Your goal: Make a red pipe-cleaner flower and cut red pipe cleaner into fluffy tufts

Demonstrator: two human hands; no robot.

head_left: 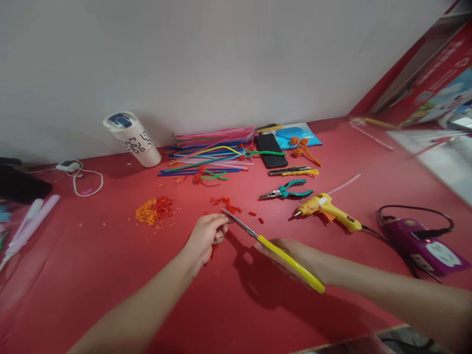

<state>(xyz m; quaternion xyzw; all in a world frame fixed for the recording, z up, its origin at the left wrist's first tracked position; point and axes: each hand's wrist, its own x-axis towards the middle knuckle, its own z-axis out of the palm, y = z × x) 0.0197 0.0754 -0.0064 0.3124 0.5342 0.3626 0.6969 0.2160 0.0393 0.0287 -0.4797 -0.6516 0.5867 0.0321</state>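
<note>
My right hand [291, 255] is closed round the yellow handles of a pair of scissors [285, 260]. The blades point up and left, with their tips at the fingertips of my left hand [210, 233]. Thumb and fingers of that hand are pinched together; what lies between them is too small and hidden to make out. Just beyond the blade tips, short red fuzzy cut pieces [227, 202] are scattered on the red tabletop [121, 275]. A pile of orange and red clippings [153, 210] lies left of my left hand.
Behind lie pipe cleaners [210, 142], a phone [271, 150] and orange pipe-cleaner flowers [304, 147]. To the right are a utility knife [293, 171], teal-handled pliers [287, 190], a yellow glue gun [330, 211] and a purple power strip [424, 246]. A white tumbler [134, 140] stands back left.
</note>
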